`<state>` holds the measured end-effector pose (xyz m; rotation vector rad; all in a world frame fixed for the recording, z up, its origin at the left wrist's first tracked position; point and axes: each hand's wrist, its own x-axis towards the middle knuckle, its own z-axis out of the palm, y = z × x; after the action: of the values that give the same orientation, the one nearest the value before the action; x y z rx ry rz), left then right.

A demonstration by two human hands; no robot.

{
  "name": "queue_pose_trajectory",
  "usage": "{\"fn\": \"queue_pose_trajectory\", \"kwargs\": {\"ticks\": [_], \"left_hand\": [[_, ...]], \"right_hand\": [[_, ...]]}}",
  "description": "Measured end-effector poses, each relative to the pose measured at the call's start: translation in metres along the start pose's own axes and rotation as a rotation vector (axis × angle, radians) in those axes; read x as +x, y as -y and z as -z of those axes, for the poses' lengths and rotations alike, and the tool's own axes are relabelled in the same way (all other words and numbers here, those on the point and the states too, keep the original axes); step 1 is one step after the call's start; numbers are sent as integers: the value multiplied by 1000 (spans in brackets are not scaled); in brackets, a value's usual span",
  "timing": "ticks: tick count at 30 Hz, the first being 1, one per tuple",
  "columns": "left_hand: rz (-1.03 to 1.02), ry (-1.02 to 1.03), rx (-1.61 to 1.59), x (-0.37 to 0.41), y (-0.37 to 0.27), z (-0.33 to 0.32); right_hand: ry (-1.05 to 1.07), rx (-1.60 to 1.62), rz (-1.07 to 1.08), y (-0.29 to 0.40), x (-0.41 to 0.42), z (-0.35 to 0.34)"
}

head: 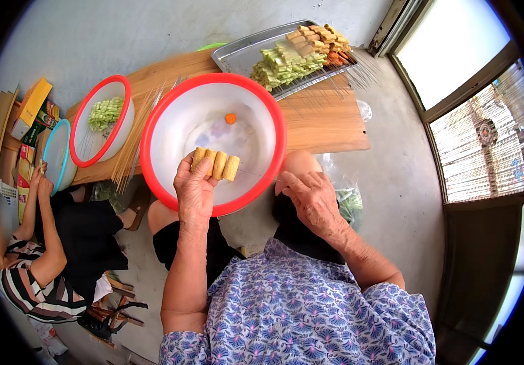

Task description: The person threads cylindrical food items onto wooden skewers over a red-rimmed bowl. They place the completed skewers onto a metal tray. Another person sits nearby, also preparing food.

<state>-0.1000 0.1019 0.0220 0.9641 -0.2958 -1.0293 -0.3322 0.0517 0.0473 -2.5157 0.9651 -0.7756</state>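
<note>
My left hand (193, 194) holds a row of several tan rolls (220, 165), like rolled bean-curd skin, above a white basin with a red rim (281, 137). A thin skewer (262, 174) runs out from the rightmost roll. Its other end reaches the fingers of my right hand (312, 200), which pinch it beside the rim. Inside the basin lies one round orange slice (230, 118), like carrot. The basin sits in front of me, between my knees and the wooden board.
On the wooden board (326, 132), a metal tray (239, 54) carries skewered green pieces (273, 66), tan rolls (319, 39) and orange slices (335, 58). Loose skewers (136, 132) lie left, near another red-rimmed basin (73, 141). A person (38, 273) works at a blue-rimmed basin (57, 132). A plastic bag (351, 200) holds greens.
</note>
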Motion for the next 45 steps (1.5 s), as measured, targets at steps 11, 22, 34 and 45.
{"fn": "queue_pose_trajectory", "kwargs": {"ticks": [11, 22, 34, 45], "left_hand": [[14, 38, -38, -4, 7, -24], [-26, 53, 52, 0, 14, -51], [-151, 248, 587, 1, 79, -98], [-934, 486, 1415, -8, 125, -102]], "right_hand": [[74, 232, -118, 1, -14, -12], [-38, 159, -103, -16, -17, -3], [-231, 225, -342, -92, 17, 66], [-438, 115, -515, -218, 138, 102]]}}
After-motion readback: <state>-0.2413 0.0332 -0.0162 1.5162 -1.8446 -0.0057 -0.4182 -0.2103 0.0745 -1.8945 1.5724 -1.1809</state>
